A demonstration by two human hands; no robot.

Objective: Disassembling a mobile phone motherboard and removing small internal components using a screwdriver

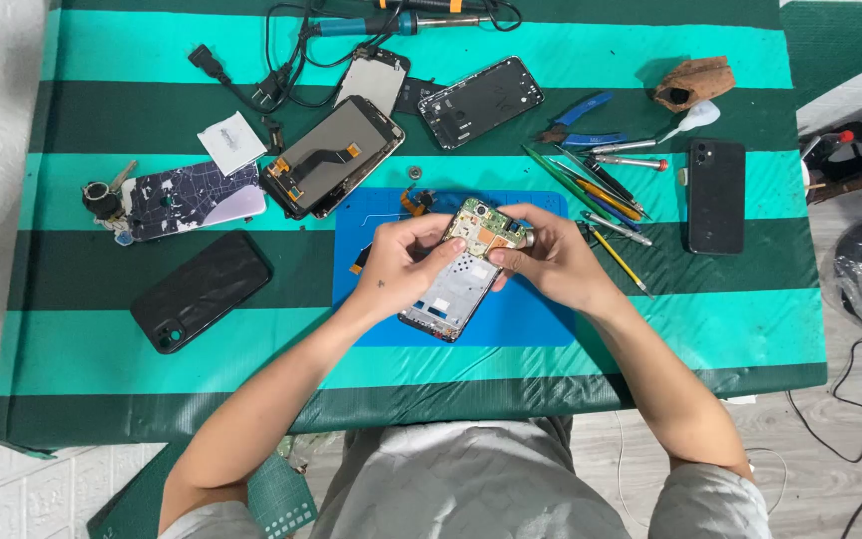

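Opened smartphone [464, 268], back cover off, circuit board exposed, held just above blue work mat [541, 321] at table centre. Left hand [403, 262]: fingers closed around phone's left edge and middle. Right hand [549, 257]: fingertips pinched on upper right corner at board. Screwdrivers and tweezers [606, 195] lie nearby, right.

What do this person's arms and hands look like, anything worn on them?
Both forearms are bare, with no gloves, watch or rings visible. The left hand has a small dark mark on its back near the wrist. The right hand shows no markings. Grey short sleeves appear at the frame's bottom edge.
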